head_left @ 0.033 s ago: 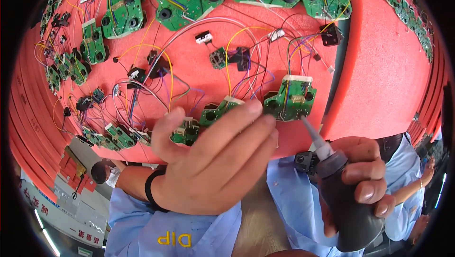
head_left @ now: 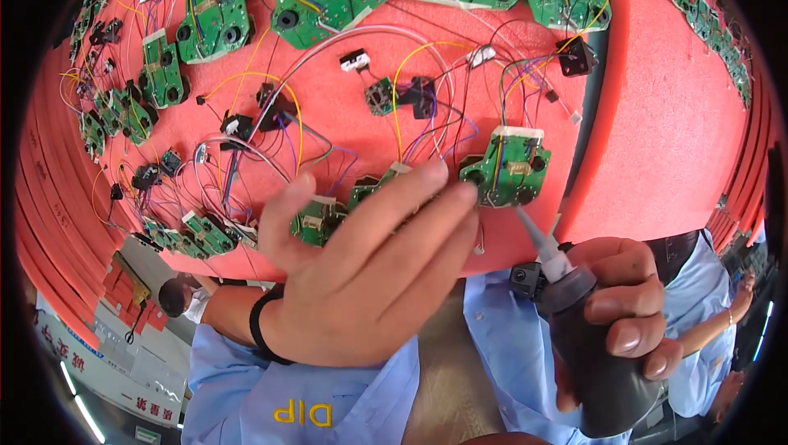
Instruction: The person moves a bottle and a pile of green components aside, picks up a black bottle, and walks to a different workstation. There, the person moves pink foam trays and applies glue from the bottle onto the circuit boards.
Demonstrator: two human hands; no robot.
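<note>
Pink foam sheeting (head_left: 332, 112) spans the work area and bears rows of green circuit boards (head_left: 336, 2), with thin wires (head_left: 398, 116) strewn between them. Dark squeeze bottle (head_left: 603, 383) is next in size: off the foam, tilted, its tapered nozzle (head_left: 538, 236) aimed away from the wearer and leftward. Judged light and soft-walled, likely to give under pressure; best hold is around the body, below the collar (head_left: 569, 287). Fill level cannot be told. Smaller still, the rightmost near-row board (head_left: 502, 174) lies on the foam near its front edge, just beyond the nozzle tip; contact between tip and board is unclear. Judged light, stiff and fragile at its soldered parts; grip by bare edges, minding the attached wires, which could snag. Hands: right hand (head_left: 628, 309) is wrapped around the bottle, fingers curled over its side. Left hand (head_left: 369, 281) is palm-down and empty, fingers extended close together, thumb spread apart; its fingertips end beside that board's left edge, touch uncertain.
</note>
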